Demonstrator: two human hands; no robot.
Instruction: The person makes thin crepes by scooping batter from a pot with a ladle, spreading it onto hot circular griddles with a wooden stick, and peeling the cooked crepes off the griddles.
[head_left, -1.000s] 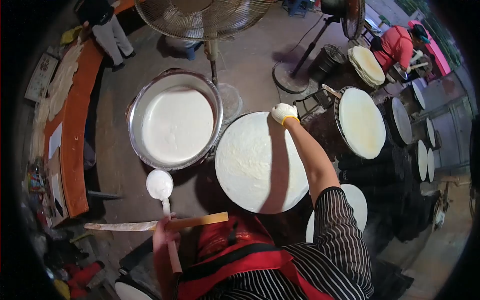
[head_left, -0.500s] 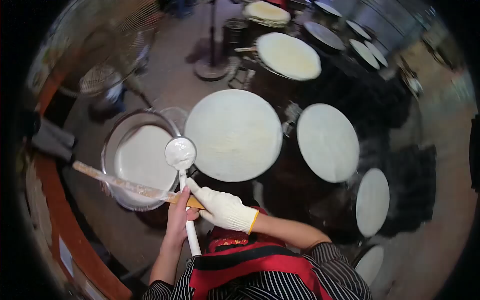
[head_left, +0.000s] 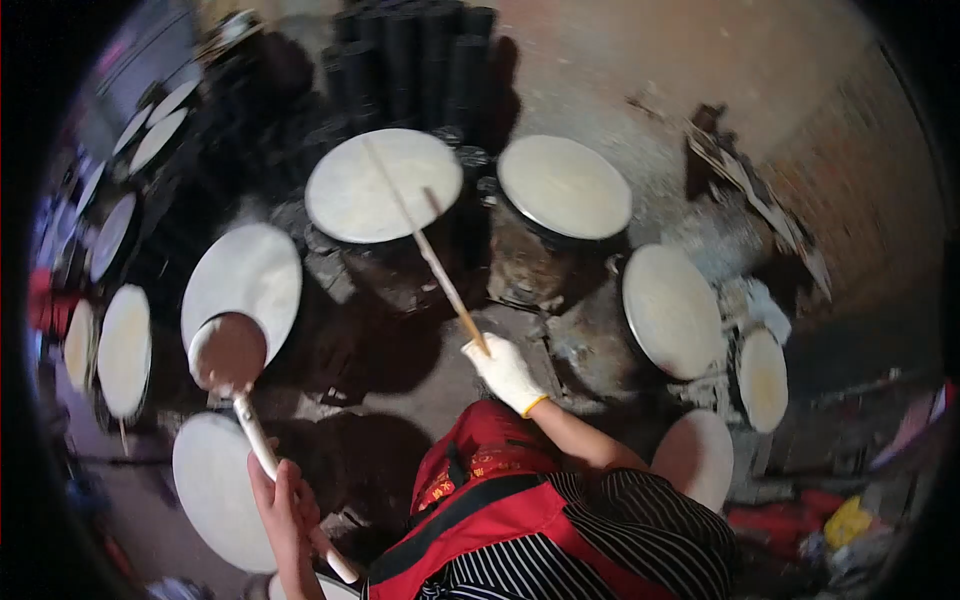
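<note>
Left hand (head_left: 285, 505): while the other hand is busy with a stick, this bare one has its fingers curled around the pale handle of a ladle (head_left: 262, 445).
Ladle: tilted, its round brown-looking bowl overlapping the lower edge of the left griddle (head_left: 240, 270) in view; whether they touch, I cannot tell.
Right hand (head_left: 505, 372): in a white glove with a yellow cuff edge, fingers closed on the near end of the long, thin stick (head_left: 443, 275).
Stick: slanting away from the glove, its far end over the far griddle (head_left: 375, 200); contact unclear, a short dark shadow beside it.
Far griddle: round, pale-topped, dark cylinders (head_left: 410, 65) behind it.
Neighbouring griddle (head_left: 565, 187): just right of the far one, apart from it.
Lower-left griddle (head_left: 215, 490): pale, round, beside the ladle's handle.
Clothing: red apron (head_left: 485, 450), striped sleeve (head_left: 655, 500).
</note>
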